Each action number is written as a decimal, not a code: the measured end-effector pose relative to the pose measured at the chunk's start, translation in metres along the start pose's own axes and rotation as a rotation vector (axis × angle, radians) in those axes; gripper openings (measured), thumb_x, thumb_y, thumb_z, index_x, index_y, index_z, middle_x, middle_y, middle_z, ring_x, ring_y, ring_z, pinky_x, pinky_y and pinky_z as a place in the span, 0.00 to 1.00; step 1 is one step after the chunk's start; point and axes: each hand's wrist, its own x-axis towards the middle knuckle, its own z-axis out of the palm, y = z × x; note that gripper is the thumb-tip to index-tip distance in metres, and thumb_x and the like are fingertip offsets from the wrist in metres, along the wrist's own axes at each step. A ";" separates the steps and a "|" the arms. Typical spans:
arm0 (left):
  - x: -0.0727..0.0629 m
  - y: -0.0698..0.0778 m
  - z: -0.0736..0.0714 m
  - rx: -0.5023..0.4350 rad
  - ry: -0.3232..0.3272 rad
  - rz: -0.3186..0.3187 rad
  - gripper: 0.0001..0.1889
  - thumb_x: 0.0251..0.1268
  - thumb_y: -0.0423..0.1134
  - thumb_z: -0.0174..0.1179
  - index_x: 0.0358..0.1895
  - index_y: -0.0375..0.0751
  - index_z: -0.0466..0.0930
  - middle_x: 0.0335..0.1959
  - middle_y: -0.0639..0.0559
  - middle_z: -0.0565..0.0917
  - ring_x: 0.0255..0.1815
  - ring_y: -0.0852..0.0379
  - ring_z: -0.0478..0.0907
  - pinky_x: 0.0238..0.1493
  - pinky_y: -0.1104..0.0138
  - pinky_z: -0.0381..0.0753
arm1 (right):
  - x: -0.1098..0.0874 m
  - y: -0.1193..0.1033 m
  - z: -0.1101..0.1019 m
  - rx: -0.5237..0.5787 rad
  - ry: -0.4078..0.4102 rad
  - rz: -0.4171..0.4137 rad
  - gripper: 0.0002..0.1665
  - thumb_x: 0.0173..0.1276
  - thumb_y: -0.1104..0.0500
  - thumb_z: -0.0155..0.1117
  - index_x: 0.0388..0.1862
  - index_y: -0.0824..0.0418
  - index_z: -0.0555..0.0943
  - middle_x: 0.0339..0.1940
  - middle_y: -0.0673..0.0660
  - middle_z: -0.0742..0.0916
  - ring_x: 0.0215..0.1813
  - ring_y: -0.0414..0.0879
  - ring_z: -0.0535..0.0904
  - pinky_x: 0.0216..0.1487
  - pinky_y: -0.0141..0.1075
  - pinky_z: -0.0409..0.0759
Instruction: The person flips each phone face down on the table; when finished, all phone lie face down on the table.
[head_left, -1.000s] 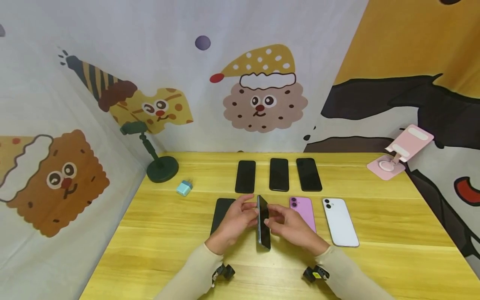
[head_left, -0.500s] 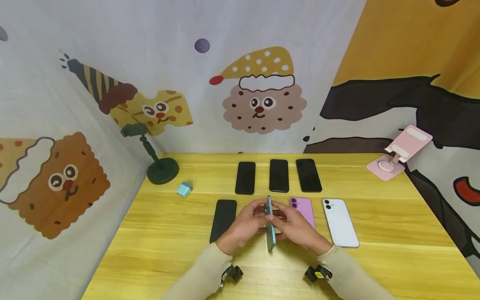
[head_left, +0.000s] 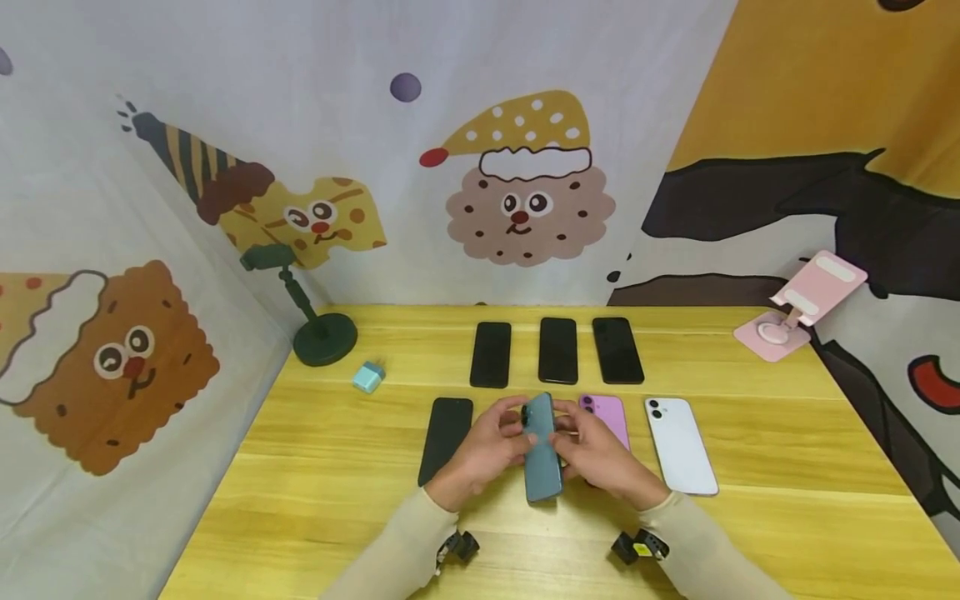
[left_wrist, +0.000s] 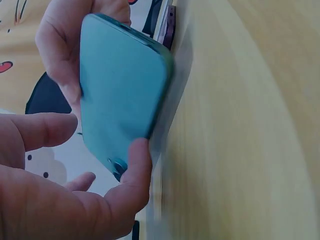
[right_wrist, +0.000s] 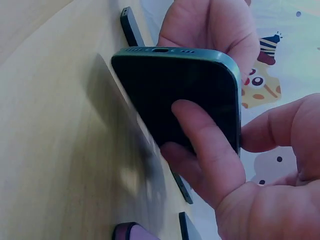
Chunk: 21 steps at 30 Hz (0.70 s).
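Observation:
A teal smartphone [head_left: 543, 454] is held tilted over the table between both hands, its back toward the head camera. My left hand [head_left: 491, 446] has its fingers at the phone's camera end, one fingertip on the edge beside the lens in the left wrist view, where the thumb comes close to the back. With my right hand [head_left: 596, 450] I grip the other long side. In the right wrist view its fingers [right_wrist: 205, 135] lie across the dark screen, and the thumb is at the edge. A pink phone [head_left: 611, 417] lies partly hidden behind the right hand.
A black phone [head_left: 446, 437] lies left of the hands, a white phone [head_left: 682, 446] right. Three dark phones [head_left: 558, 350] form a row behind. A light blue charger plug [head_left: 368, 377] and green stand [head_left: 324, 337] are at left. A pink phone stand [head_left: 817, 287] is far right.
The phone has turned from standing on edge, dark screen toward the right hand, to showing its teal back to the head camera. Both hands have shifted slightly, the left one rightward.

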 end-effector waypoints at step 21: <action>0.003 0.001 -0.027 0.151 0.067 0.028 0.41 0.68 0.26 0.67 0.83 0.50 0.64 0.51 0.36 0.78 0.43 0.50 0.78 0.38 0.61 0.85 | 0.011 -0.002 -0.001 0.006 0.069 -0.005 0.36 0.81 0.67 0.57 0.84 0.63 0.59 0.59 0.72 0.76 0.44 0.53 0.88 0.38 0.52 0.92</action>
